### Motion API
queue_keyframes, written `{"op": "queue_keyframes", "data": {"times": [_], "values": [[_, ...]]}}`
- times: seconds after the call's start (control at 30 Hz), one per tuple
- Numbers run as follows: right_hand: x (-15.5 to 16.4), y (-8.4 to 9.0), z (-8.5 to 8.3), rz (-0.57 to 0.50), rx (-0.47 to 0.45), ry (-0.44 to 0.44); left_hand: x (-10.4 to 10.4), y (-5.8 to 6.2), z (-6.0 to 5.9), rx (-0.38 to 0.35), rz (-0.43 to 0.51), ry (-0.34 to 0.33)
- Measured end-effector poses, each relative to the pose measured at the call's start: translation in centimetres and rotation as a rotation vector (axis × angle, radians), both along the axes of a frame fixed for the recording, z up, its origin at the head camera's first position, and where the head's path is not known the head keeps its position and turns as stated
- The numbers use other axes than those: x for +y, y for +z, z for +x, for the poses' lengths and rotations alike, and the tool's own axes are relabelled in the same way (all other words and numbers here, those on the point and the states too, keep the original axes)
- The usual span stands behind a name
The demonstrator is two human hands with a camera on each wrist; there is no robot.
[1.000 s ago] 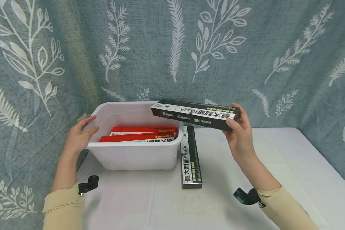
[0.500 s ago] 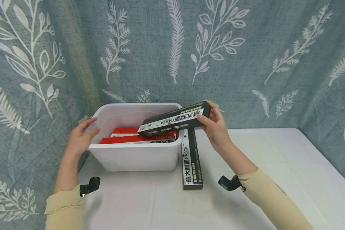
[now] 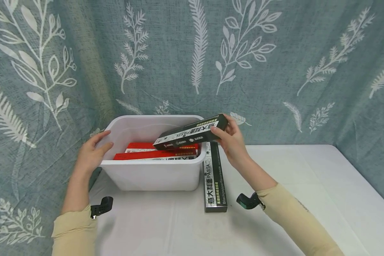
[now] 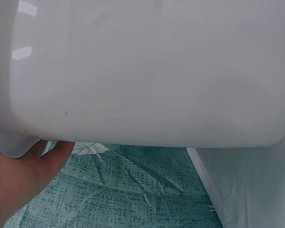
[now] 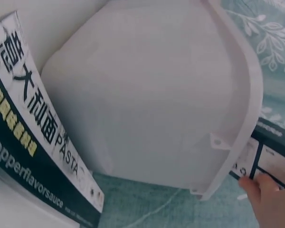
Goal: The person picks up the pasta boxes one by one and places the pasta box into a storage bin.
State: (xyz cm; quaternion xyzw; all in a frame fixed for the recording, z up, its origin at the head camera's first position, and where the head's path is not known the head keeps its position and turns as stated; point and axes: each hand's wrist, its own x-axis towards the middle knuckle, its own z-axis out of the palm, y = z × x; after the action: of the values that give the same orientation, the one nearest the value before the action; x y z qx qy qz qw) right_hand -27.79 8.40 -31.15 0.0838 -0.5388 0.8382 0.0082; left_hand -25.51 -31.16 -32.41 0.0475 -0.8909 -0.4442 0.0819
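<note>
My left hand (image 3: 91,153) grips the left rim of a white plastic bin (image 3: 153,176), thumb over the inside edge; in the left wrist view, the hand (image 4: 26,178) shows beneath the bin wall (image 4: 147,76). With my right hand (image 3: 232,144) I hold one end of a black pasta box (image 3: 192,133). That box slants down to the left across the right rim, its far end inside the bin above red pasta boxes (image 3: 156,154). The right wrist view shows the fingers (image 5: 251,190) pinching the box end beside the rim.
A second black pasta box (image 3: 215,177) lies on the white table (image 3: 275,170), just right of the bin. Behind the table hangs a blue-green curtain (image 3: 179,71) with white leaf patterns. The bin's lower part hides the bottoms of the red boxes.
The right hand has carried the black pasta box leftward, and its far end has come down into the bin. The left hand stays on the rim.
</note>
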Motion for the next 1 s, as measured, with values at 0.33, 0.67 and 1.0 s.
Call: {"op": "queue_keyframes", "data": {"times": [0.33, 0.67, 1.0], "values": [[-1.3, -0.6, -1.7, 0.346, 0.016, 0.011, 0.3, 0.2, 0.1, -0.007, 0.007, -0.011], [-2.3, -1.4, -3.7, 0.84, 0.349, -0.188, 0.3, 0.2, 0.0, 0.0, 0.004, -0.006], [-2.2, -1.8, -3.8, 0.828, 0.418, -0.25, 0.2, 0.1, 0.0, 0.004, 0.002, 0.001]]}}
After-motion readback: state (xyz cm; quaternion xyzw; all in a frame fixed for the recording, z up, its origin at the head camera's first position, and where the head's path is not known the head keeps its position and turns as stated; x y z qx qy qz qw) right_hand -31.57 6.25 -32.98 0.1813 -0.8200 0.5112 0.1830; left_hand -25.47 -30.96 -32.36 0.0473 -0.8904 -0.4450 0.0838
